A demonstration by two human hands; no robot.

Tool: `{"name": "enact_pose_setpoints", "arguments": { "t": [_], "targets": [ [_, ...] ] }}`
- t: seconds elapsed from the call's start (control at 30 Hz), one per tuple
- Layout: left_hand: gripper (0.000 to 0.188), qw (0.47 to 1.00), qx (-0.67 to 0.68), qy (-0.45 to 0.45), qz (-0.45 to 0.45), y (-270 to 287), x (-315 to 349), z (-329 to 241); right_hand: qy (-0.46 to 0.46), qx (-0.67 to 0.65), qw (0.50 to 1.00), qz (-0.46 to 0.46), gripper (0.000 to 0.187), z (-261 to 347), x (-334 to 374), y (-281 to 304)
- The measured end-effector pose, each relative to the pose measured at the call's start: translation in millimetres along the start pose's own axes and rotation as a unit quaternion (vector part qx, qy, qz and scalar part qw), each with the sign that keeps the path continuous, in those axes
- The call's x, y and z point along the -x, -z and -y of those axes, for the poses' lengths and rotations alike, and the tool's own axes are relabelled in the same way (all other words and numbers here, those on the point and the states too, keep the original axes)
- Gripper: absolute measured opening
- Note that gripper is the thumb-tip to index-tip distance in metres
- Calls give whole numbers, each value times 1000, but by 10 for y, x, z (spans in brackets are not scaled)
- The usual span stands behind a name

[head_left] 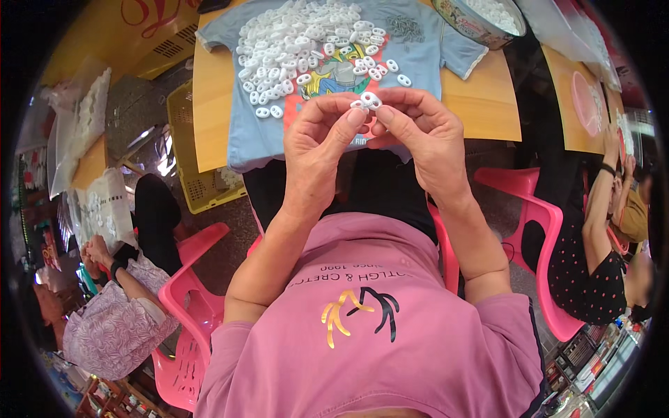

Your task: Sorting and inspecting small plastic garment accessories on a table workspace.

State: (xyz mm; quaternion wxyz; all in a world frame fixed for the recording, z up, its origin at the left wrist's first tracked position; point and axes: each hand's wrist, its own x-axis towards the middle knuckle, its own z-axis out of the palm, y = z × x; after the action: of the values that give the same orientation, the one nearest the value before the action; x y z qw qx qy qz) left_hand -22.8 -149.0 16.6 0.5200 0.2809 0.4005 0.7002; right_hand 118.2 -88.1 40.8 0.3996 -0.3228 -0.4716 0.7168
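Just over the near edge of a blue T-shirt spread on the table, my two hands meet, fingertips close together. My left hand is closed, its thumb and fingers pinching a small white two-hole plastic cord lock. From the other side my right hand grips the same cord lock between thumb and forefinger. Whether it is one part or two fitted together is partly hidden by the fingers. Beyond my hands lies a heap of similar white cord locks, several of them loose at its near side.
The blue T-shirt covers much of the wooden table. Small grey metal pieces, possibly springs, lie at its far right by a round tin. A yellow crate stands below left. People sit on pink chairs either side.
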Motion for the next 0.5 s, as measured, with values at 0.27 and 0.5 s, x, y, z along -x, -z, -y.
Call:
{"name": "enact_pose_setpoints", "arguments": {
  "t": [0.27, 0.5],
  "targets": [
    [14, 1000, 27, -3, -1, -20, 25, -36, 36, 16, 999, -1, 24, -50, -2, 1],
    [15, 1000, -3, -12, -7, -39, 39, -59, 78, 127, 989, -3, 24, -139, 2, 29]
  ]
}}
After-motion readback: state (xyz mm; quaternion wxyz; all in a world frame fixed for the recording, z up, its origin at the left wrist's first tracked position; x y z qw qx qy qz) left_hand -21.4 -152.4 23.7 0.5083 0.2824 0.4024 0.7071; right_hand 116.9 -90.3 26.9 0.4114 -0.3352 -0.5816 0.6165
